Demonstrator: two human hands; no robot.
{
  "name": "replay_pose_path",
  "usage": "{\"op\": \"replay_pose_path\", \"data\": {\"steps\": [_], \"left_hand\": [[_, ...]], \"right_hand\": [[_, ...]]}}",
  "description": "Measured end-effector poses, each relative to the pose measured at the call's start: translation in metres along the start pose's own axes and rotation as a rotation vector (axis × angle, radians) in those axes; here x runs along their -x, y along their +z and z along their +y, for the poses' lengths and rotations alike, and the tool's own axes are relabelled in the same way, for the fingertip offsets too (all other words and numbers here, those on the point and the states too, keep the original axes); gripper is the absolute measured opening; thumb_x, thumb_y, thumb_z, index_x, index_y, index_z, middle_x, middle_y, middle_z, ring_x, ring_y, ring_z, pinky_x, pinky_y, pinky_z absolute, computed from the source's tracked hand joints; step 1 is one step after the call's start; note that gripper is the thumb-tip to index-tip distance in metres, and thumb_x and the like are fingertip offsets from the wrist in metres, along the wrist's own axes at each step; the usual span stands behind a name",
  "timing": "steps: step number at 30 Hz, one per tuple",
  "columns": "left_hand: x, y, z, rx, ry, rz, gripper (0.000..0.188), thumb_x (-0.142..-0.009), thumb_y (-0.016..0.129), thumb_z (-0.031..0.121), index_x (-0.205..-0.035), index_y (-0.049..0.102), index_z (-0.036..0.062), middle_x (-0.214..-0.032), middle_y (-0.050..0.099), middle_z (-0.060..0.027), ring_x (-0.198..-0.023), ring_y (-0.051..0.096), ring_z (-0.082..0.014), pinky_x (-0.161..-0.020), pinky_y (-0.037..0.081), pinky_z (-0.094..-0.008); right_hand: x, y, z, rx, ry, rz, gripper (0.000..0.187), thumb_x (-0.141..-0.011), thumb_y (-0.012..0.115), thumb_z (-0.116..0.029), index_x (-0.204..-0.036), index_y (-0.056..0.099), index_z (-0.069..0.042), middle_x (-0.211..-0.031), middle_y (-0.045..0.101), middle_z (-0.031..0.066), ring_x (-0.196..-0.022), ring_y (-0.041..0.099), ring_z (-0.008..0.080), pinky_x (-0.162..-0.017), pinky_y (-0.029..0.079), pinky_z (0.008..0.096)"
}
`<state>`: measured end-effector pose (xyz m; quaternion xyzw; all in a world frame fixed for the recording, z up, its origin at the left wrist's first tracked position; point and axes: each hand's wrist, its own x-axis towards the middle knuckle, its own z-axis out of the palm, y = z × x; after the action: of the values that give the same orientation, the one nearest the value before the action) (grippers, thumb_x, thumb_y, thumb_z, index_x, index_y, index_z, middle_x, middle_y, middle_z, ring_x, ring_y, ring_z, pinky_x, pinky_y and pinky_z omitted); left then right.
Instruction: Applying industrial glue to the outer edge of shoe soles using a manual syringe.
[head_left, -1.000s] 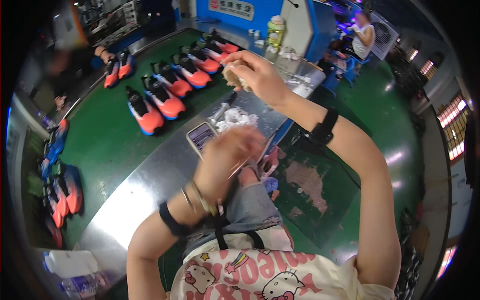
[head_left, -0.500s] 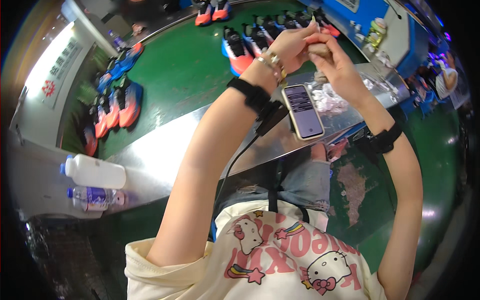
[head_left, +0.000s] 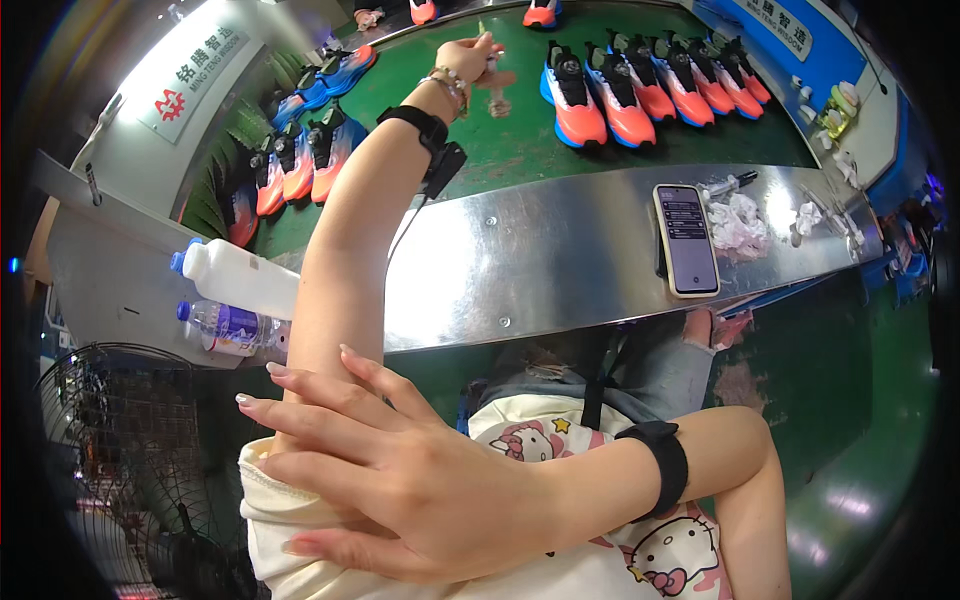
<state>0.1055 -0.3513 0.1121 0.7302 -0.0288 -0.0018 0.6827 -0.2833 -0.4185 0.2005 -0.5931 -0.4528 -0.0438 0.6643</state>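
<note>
My left hand (head_left: pixel 468 60) is stretched out over the green surface, its fingers closed. A thin pale-green tip shows above them, and what they hold is too small to name. Below the fingers lies a blurred brownish patch (head_left: pixel 499 98). My right hand (head_left: pixel 410 480) is across my body, with spread fingers against my left upper arm and the cream sleeve, holding nothing. To the right of my left hand stands a row of running shoes (head_left: pixel 628 110) in orange, white, blue and black. More such shoes (head_left: pixel 297 168) stand to its left.
A metal ledge (head_left: pixel 560 235) runs between me and the green surface (head_left: pixel 480 150). On it lie a phone (head_left: pixel 687 240), crumpled white paper (head_left: pixel 738 226) and a black marker (head_left: pixel 735 183). A white bottle (head_left: pixel 240 280) and a clear bottle (head_left: pixel 225 328) lie at the left, above a wire fan guard (head_left: pixel 120 420).
My hands, which were together around a beige lump, have parted. My right hand has come back onto my left arm; my left has reached out leftward. The beige lump no longer shows clearly.
</note>
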Motion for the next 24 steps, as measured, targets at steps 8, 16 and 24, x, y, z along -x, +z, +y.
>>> {"op": "replay_pose_path", "data": {"steps": [8, 16, 24], "left_hand": [[-0.022, -0.068, -0.04, -0.414, 0.017, -0.029, 0.037, -0.081, 0.056, 0.034, -0.1, 0.06, 0.0025, -0.083, 0.064, -0.0045, -0.066, 0.058, -0.0094, -0.048, 0.048, -0.025], [-0.026, -0.082, -0.092, -0.513, -0.009, -0.22, 0.032, -0.083, 0.055, 0.029, -0.098, 0.058, 0.0012, -0.088, 0.064, -0.0063, -0.08, 0.059, -0.0118, -0.07, 0.047, -0.0247], [-0.08, -0.11, 0.012, -1.055, 0.364, -0.242, 0.027, -0.084, 0.051, 0.028, -0.092, 0.062, 0.0053, -0.08, 0.065, -0.0055, -0.074, 0.061, -0.0146, -0.066, 0.048, -0.0276]], "right_hand": [[-0.032, -0.013, -0.029, -0.288, 0.042, -0.459, 0.027, -0.074, 0.059, -0.014, -0.098, 0.058, -0.004, -0.094, 0.06, 0.0218, -0.091, 0.059, 0.0278, -0.078, 0.047, 0.0349], [0.003, -0.025, -0.024, -0.371, -0.403, -0.158, 0.023, -0.076, 0.057, -0.013, -0.095, 0.059, 0.001, -0.086, 0.062, 0.0157, -0.086, 0.059, 0.0283, -0.074, 0.048, 0.0361], [0.018, -0.015, 0.015, -0.51, -0.807, 0.286, 0.019, -0.078, 0.055, -0.012, -0.09, 0.061, 0.002, -0.085, 0.062, 0.0136, -0.087, 0.059, 0.0274, -0.073, 0.048, 0.0358]]}}
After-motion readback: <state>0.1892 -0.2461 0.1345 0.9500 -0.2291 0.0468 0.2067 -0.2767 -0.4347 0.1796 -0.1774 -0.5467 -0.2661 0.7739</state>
